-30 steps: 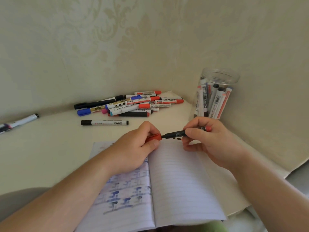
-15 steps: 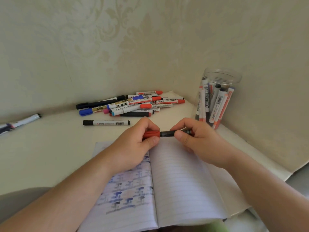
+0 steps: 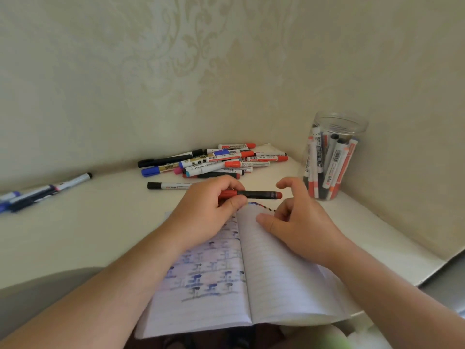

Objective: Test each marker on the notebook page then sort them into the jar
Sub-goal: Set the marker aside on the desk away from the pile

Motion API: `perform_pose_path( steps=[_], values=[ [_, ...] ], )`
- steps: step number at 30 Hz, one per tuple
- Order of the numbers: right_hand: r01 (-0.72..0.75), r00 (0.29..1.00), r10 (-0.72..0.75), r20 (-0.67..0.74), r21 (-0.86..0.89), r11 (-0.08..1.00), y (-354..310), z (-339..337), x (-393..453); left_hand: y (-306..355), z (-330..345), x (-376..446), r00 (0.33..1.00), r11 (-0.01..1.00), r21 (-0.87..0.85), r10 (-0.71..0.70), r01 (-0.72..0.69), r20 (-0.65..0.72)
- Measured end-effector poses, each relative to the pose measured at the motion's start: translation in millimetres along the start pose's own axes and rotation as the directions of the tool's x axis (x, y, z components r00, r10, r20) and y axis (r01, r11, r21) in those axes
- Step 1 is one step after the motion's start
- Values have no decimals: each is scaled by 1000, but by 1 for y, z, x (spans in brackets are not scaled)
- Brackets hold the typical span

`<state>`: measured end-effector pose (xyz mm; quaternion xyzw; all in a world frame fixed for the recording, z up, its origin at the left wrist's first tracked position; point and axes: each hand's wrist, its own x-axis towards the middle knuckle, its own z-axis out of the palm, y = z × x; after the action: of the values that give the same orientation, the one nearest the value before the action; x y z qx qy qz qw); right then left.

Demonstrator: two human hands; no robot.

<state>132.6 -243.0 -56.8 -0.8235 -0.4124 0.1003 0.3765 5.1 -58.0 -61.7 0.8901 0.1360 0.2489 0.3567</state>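
Cream patterned wallpaper backs a pale bench. Left hand pinches the red-capped end of a black marker, held level over the open notebook. Right hand is off it, fingers loosely spread above the right page. Behind lies a marker pile; at right stands a clear jar holding markers.

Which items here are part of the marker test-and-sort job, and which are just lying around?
In play:
- red marker, held by the left hand
- right hand, off the marker
- notebook
- jar
- marker pile
- single marker

Lying about:
- markers at far left; set aside or untested, unclear
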Motion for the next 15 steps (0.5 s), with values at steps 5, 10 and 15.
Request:
perform_pose_path(
  steps=[5, 10, 15],
  values=[
    [256, 965, -200, 171, -431, 866, -13, 0, -37, -55, -67, -20, 948, 985, 168, 26, 29, -318],
    [386, 899, -212, 383, -467, 796, -16, 19, -53, -136, -160, -66, 814, 815, 402, -137, 416, -564],
    [384, 908, -237, 346, -457, 802, -13, 26, -53, -168, -206, -87, 713, 428, 575, -334, 698, -617]
  ],
)
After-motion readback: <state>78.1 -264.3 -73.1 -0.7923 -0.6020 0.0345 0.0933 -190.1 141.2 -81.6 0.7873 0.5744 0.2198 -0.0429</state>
